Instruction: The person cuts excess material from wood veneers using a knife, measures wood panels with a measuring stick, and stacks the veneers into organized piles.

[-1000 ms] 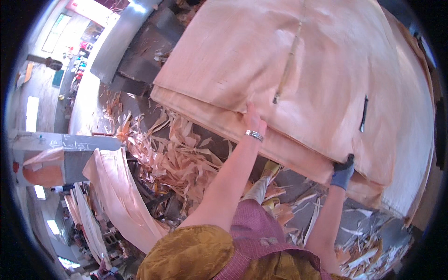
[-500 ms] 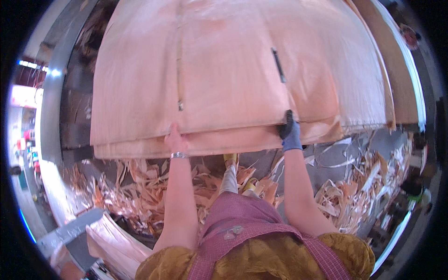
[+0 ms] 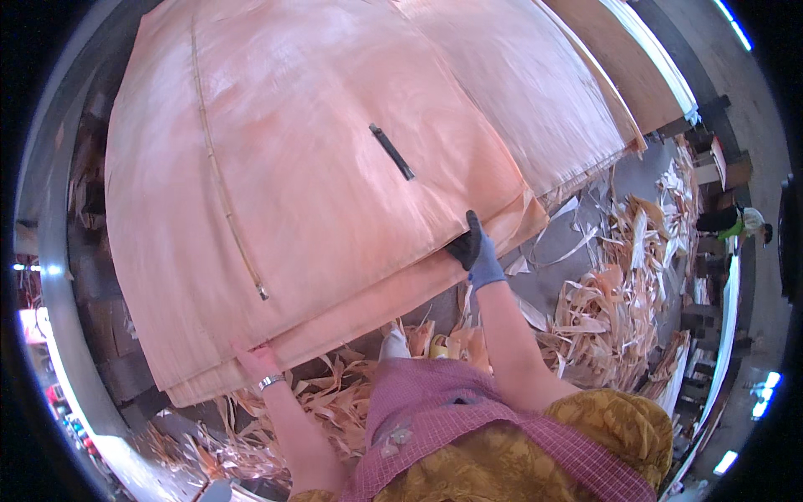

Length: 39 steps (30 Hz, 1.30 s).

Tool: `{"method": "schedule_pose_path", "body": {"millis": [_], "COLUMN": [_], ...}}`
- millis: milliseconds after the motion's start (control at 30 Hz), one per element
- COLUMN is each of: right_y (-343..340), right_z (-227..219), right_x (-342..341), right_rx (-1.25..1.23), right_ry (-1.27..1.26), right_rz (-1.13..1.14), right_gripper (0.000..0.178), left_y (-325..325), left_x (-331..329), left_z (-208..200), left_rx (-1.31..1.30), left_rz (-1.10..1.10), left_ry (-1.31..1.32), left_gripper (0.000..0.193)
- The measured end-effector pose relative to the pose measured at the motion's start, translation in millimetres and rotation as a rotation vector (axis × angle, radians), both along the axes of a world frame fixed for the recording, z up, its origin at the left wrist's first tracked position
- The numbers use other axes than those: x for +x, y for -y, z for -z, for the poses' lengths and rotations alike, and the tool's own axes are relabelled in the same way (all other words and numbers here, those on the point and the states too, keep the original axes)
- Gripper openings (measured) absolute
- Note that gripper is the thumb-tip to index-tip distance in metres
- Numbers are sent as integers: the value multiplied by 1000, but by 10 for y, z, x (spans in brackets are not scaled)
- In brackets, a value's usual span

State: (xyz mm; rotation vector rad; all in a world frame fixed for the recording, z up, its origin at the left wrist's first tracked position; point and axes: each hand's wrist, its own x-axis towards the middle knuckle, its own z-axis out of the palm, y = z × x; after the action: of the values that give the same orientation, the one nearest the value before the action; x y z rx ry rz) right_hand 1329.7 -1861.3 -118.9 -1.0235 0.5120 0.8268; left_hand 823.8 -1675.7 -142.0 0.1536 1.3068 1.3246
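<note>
A wide, thin pinkish wood veneer sheet [image 3: 318, 201] lies over a stack of similar sheets. My bare left hand [image 3: 258, 361], a metal band on its wrist, pinches the near edge toward the left; the fingers under the sheet are hidden. Farther right, my right hand [image 3: 478, 253], in a grey-blue glove with dark fingers, grips the same edge, its thumb on top. On the veneer lie a long thin stick [image 3: 219, 180] and a short dark bar [image 3: 391, 152]. A lower veneer layer [image 3: 360, 314] sticks out below the held edge.
Torn veneer scraps [image 3: 606, 322] litter the floor around my feet and to the right. A browner board stack [image 3: 623, 50] stands at the far right. A person in a green vest [image 3: 740, 224] is in the right background.
My view has swung to the right, so the stack appears turned and shifted left. Both hands keep about the same places on the veneer edge. The stick and bar stay on top.
</note>
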Motion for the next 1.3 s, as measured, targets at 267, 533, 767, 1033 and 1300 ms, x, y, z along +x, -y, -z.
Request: {"method": "schedule_pose_path", "body": {"millis": [267,533,767,1033,1300], "right_y": [529,1039,478,234,-1111], "right_z": [-232,286,-606,-13,-502], "right_x": [535,830,664,1277,-673], "right_rx": [-518,215,-678,-1568,-738], "right_ry": [329,-81,674,1566,1766], "right_rz": [-209,246,-354,-981,-1091], "right_gripper": [37,20,22,63,78], "left_y": [-71,-80,17,-190,-360], "left_x": [4,42,-4,-232,-943], "left_z": [-70,-169,-205,165,223], "left_rx": [-61,-103,-31,-74,-35], "left_rz": [113,98,-42,61,-114], "left_ry": [-114,-143,-146,-142,-143], "left_gripper": [70,67,66,59,58]}}
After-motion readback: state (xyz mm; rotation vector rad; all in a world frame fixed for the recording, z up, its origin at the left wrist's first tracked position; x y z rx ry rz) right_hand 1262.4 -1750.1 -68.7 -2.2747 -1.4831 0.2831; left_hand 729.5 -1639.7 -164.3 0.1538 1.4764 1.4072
